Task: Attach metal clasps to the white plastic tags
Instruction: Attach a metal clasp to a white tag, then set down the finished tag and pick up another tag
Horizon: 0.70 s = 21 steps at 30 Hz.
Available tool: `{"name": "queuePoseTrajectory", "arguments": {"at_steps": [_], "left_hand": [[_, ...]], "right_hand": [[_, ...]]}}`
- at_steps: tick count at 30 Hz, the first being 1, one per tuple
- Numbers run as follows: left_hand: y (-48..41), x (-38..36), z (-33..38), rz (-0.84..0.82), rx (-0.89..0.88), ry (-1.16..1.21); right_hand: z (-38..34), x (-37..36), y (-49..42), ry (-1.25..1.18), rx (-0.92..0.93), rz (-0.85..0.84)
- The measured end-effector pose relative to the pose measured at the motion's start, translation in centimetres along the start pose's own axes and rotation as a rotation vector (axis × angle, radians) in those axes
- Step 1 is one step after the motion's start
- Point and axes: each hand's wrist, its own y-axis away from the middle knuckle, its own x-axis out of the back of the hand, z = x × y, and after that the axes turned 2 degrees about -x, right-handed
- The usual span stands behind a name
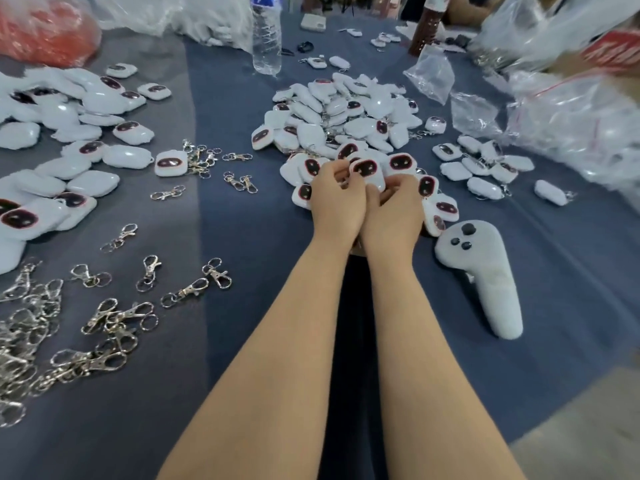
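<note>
Nearest us, two bare forearms run up the middle of the dark blue cloth-covered table (263, 244), their elbows cut off by the lower edge. To their left we see a loose heap of silver metal clasps (104, 318) with key rings, spilling out of view at the left edge. To the right a white handheld controller with three dark buttons (485, 282) lies flat, with no marking we can read.

Further on, the hands meet side by side and touch. The left hand (337, 202) curls its fingers over the left edge of a white plastic tag with a dark oval face (367, 169). The right hand (393, 214) curls its fingers against the tag's lower right side. Both grip it, at the near fringe of the central heap of white tags (346, 112). What sits between the palms is hidden; there may be a clasp there, but we cannot make one out.

A second spread of white tags (69, 133) fills the left, partly cut off. Beyond, a clear plastic water bottle (266, 39) stands upright, its blue label cropped by the top edge and unreadable. At far left sits a red-filled plastic bag (45, 26). At far right lie crumpled clear plastic bags (571, 112) and a red label with white lettering (613, 50) — too blurred for us to read.
</note>
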Motion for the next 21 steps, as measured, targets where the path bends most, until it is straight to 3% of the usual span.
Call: {"name": "queuePoseTrajectory", "arguments": {"at_steps": [10, 21], "left_hand": [[0.5, 1.5, 1.3, 0.165, -0.095, 0.081], [2.2, 15.2, 2.4, 0.489, -0.079, 0.072]], "right_hand": [[-1.7, 0.4, 1.2, -0.11, 0.108, 0.066], [-7.7, -6.2, 11.2, -0.21, 0.208, -0.449]]}}
